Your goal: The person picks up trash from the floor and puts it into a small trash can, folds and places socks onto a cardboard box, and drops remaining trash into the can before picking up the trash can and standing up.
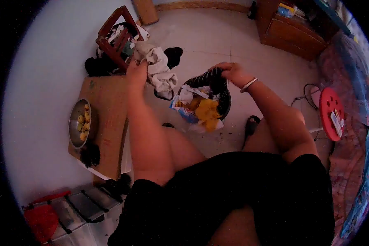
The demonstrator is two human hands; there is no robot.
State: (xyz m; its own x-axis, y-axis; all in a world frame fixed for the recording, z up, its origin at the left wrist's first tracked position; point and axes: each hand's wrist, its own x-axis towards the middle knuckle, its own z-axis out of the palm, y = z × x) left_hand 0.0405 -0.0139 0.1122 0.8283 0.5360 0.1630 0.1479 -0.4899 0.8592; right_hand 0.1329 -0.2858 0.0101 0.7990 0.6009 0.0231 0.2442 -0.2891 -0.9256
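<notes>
My left hand (137, 74) is closed round a crumpled off-white cloth (165, 82) that hangs in folds to the right of the cardboard box. My right hand (235, 75), with a pale bangle at the wrist, has its fingers bent over the upper rim of a dark waste bin (224, 98). White slanting stripes show along the bin's far inner side. Inside lie white paper scraps (186, 96) and yellow crumpled pieces (208, 110), some reaching over the near edge. A dark cloth (173, 56) lies on the floor beyond the off-white one.
A cardboard box (106, 96) at left carries a metal bowl (73, 131) of small yellow-green fruit. Behind it stands a brown wooden chair (121, 51) heaped with clothes. A red round stool (327, 104) is at right, a wooden cabinet (293, 39) at the back right.
</notes>
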